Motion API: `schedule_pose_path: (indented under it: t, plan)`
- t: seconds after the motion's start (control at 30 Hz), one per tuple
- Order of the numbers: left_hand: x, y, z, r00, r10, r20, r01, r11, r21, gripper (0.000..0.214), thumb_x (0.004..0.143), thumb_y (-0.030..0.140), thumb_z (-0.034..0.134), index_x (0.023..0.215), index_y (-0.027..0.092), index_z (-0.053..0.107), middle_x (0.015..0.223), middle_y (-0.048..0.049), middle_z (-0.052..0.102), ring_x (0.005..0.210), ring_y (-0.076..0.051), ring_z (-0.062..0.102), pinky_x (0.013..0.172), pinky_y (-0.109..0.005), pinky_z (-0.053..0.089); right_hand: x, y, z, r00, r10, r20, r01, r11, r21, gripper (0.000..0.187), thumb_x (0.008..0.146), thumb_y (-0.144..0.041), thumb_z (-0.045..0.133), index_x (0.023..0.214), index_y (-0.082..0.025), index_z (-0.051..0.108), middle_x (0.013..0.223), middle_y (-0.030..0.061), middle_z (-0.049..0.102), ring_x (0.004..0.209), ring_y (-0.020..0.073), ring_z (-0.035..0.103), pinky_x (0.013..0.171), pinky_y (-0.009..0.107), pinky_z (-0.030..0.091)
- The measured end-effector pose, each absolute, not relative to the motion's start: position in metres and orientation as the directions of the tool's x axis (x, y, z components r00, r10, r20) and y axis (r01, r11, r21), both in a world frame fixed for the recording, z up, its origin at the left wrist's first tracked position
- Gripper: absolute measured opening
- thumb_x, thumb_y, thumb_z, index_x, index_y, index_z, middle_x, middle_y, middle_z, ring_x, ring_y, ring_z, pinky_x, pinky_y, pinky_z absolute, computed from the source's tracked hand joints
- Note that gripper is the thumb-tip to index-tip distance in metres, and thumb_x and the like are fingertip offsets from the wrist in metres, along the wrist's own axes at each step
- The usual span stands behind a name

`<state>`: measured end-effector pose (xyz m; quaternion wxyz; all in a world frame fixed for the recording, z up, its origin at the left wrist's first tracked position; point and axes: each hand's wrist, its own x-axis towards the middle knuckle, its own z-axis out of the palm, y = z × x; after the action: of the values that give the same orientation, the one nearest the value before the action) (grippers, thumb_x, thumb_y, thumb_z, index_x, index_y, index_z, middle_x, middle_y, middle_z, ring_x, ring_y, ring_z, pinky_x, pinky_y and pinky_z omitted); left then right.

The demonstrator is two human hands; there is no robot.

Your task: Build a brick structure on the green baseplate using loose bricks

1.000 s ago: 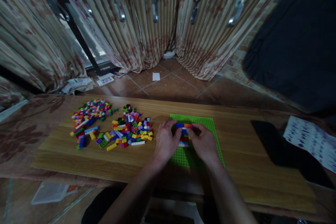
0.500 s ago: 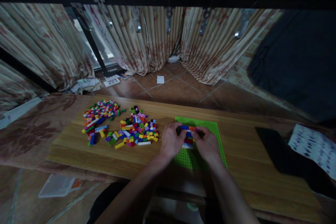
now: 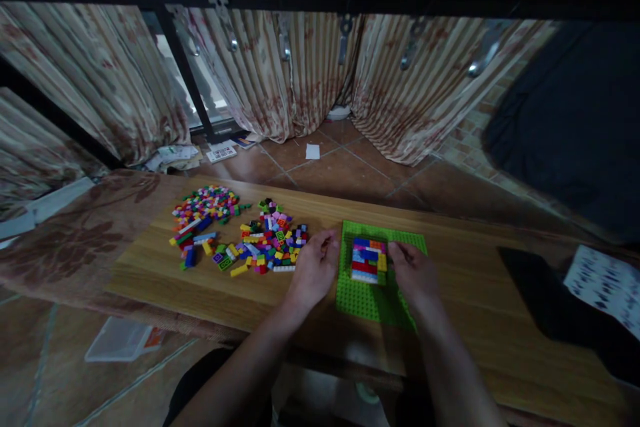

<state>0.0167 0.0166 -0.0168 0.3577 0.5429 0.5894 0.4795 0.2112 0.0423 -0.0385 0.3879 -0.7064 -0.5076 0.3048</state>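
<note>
A green studded baseplate [image 3: 350, 303] lies on the wooden table. On it sits a flat, roughly square build of toy bricks [image 3: 369, 260] in blue, red, white, orange and yellow. My left hand [image 3: 315, 269] hovers left of the baseplate, fingers loosely bent and apart, with nothing visible in them. Over the plate's right side is my right hand [image 3: 416, 275], its thumb and fingers parted close to the build's right edge. Whether it touches the bricks I cannot tell. Left of my left hand spreads a pile of loose bricks [image 3: 273, 240].
A second heap of small bricks [image 3: 210, 203] lies farther left on the wooden table [image 3: 165, 287]. To the right are a black flat item [image 3: 530, 287] and a printed sheet [image 3: 605, 287]. A clear plastic lid or box [image 3: 117, 339] rests on the floor. Curtains [image 3: 300, 80] hang beyond.
Both hands have come off the brick build, the left one moving left and the right one right, so its top now shows. The whole view has shifted slightly.
</note>
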Motion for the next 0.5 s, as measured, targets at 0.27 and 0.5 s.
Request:
schedule_pose_path:
  t: [0.27,0.5]
  plan:
    - [0.008,0.002,-0.008,-0.147,0.984,0.097,0.332,-0.043,0.942,0.02,0.09,0.02,0.052,0.104,0.015,0.065,0.102,-0.008,0.072,0.09,-0.017,0.068,0.081,-0.028,0.055,0.208,0.034,-0.033,0.387,0.92,-0.06,0.401,-0.227,-0.887,0.047,0.077,-0.055,0.057,0.097,-0.015,0.071,0.092,0.0124,0.074,0.078,0.025,0.068,0.064,0.034,0.05]
    - [-0.022,-0.012,-0.009,-0.229,0.958,0.172,0.405,-0.067,0.912,0.024,0.09,0.022,0.053,0.111,0.017,0.065,0.104,-0.0071,0.072,0.093,-0.018,0.068,0.086,-0.032,0.054,0.207,0.031,-0.035,0.498,0.863,-0.081,0.213,-0.212,-0.954,0.041,0.071,-0.049,0.063,0.091,-0.014,0.069,0.084,0.0094,0.072,0.067,0.0185,0.062,0.058,0.03,0.046]
